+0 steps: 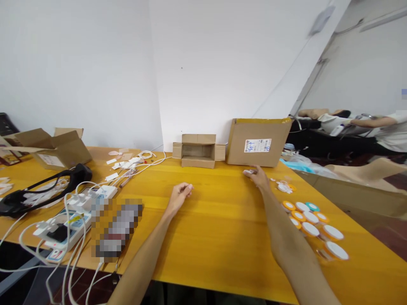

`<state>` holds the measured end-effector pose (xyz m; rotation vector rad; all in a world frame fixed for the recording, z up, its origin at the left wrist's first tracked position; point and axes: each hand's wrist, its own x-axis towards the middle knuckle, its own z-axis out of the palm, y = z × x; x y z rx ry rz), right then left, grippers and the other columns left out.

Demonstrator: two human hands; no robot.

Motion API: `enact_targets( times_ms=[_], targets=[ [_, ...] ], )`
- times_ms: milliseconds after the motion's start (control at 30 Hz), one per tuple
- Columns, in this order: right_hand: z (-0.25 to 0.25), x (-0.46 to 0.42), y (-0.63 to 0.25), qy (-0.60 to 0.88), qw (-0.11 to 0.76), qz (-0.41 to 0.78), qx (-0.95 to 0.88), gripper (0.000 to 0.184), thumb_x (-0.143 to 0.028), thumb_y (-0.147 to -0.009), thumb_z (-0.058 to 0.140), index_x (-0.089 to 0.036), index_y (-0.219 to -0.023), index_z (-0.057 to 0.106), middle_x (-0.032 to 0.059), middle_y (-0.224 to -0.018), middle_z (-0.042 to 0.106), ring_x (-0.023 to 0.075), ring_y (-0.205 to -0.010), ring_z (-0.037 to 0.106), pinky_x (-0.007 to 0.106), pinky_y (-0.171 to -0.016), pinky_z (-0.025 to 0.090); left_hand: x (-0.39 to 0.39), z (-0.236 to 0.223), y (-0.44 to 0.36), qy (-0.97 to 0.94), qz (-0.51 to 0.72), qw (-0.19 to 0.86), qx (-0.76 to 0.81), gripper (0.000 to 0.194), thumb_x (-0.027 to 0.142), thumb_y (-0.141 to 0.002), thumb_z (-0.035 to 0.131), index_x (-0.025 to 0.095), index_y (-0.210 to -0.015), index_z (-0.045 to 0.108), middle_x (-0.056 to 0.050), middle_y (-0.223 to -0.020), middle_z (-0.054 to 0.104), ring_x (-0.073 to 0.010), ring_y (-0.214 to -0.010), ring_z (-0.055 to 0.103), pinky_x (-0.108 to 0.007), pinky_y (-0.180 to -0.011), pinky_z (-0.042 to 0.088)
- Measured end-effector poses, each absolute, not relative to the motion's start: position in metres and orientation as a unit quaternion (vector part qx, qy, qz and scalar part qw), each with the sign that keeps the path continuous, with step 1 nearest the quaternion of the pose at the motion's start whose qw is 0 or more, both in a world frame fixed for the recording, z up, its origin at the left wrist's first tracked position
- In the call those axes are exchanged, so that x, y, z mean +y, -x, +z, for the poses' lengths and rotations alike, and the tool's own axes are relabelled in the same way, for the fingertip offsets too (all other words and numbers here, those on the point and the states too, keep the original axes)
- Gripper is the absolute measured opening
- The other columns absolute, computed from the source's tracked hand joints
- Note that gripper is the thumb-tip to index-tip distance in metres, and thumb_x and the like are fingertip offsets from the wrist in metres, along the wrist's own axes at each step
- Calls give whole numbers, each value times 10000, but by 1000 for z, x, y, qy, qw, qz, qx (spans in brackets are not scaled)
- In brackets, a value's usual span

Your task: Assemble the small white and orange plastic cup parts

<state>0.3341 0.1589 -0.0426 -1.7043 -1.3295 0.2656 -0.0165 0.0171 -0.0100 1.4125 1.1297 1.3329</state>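
Observation:
My left hand [180,196] is above the middle of the wooden table, its fingers curled and the thumb pressed against them. Whatever it may hold is hidden. Over by the large closed cardboard box [259,144], my right hand [260,178] pinches a small whitish piece with reddish marks [248,172], just above or on the tabletop. A small open cardboard box [199,151] lies on its side against the wall, its opening facing me. To the right of my right forearm stand several round containers with white lids and orange rims [310,229], one with a teal rim [313,206].
Power strips [79,220] with plugs and white cables lie at left, beside a blurred phone-like device [119,231] and a black headset [44,190]. Behind them is an open carton [63,150]. Small white parts [284,187] lie near the right edge. Another person [388,131] is at far right.

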Motion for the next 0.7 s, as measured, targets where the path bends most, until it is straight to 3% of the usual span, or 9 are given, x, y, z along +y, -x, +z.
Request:
enact_targets(
  times_ms=[400, 700],
  targets=[
    [-40, 148, -323, 649, 462, 192, -574, 282, -343, -597, 763, -216, -821, 647, 4, -772, 693, 209, -752, 638, 347, -744, 505, 17, -9, 17, -573, 534, 433, 446, 388, 555, -737, 689, 175, -673, 646, 26, -553, 541, -121, -555, 501, -249, -586, 418],
    [-51, 134, -301, 590, 479, 215, -614, 226, -333, -609, 757, -237, -792, 666, 2, -758, 703, 200, -733, 644, 320, -698, 509, 14, -8, 18, -581, 538, 425, 439, 363, 529, -731, 697, 178, -657, 642, 21, -561, 552, -127, -564, 509, -249, -584, 410]
  ],
)
